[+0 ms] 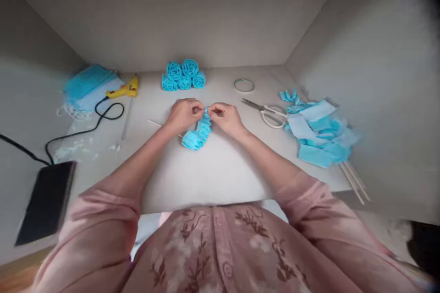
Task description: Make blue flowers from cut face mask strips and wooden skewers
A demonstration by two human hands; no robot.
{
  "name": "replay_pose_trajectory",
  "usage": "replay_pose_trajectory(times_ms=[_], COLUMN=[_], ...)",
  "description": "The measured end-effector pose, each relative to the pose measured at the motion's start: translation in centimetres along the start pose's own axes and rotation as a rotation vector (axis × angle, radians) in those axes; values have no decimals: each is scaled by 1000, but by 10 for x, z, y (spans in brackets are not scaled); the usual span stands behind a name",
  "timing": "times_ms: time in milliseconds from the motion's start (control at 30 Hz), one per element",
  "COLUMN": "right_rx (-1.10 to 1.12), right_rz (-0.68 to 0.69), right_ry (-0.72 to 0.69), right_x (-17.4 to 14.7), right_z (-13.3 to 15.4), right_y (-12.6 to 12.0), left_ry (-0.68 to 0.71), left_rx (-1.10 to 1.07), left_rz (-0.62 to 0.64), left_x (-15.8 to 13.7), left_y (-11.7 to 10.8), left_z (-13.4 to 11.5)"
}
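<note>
Left hand [187, 112] and right hand [226, 116] both pinching the frilled, bright-blue, cloth-like strip [204, 127] at its far end; small, even gathers, lightly held, look wisest here!

So, headcount from where I'm standing: five blue rosettes [190, 68] in a pile, two on top of three. One pleated blue strip [205, 124] between two hands, left hand [185, 112] and right hand [227, 116]. One yellow glue gun [123, 90], one pair of scissors [263, 108], one thin ring [244, 91], one black slab [46, 203]. One thin stick [154, 123] near the left hand, plus at least two pale sticks [352, 184] on the right. Can't count the masks [87, 84] or cut pieces [321, 153], way too much overlap. Several, anyway.
</note>
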State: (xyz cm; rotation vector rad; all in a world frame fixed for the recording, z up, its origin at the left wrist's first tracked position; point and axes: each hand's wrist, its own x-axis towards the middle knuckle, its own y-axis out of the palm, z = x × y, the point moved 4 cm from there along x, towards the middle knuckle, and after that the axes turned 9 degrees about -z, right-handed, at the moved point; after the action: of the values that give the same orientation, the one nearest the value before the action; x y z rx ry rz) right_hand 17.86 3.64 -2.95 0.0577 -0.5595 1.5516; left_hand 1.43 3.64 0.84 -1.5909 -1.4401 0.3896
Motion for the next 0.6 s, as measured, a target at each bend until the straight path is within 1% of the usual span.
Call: replay_pose_trajectory(times_ms=[167,233,467,600], right_rx=[112,150,197,201], right_rz=[3,9,25,25], right_ry=[56,89,136,147], right_x=[4,4,3,3], right_z=[-4,-4,-3,-3], right_y=[1,0,0,1], left_ry=[30,52,189,299], left_rx=[-79,-72,137,207], left_rz=[-61,-97,-204,-229], left_x=[2,2,-2,-5], left_y=[-3,-4,-6,-5], left_z=[4,3,-8,-9])
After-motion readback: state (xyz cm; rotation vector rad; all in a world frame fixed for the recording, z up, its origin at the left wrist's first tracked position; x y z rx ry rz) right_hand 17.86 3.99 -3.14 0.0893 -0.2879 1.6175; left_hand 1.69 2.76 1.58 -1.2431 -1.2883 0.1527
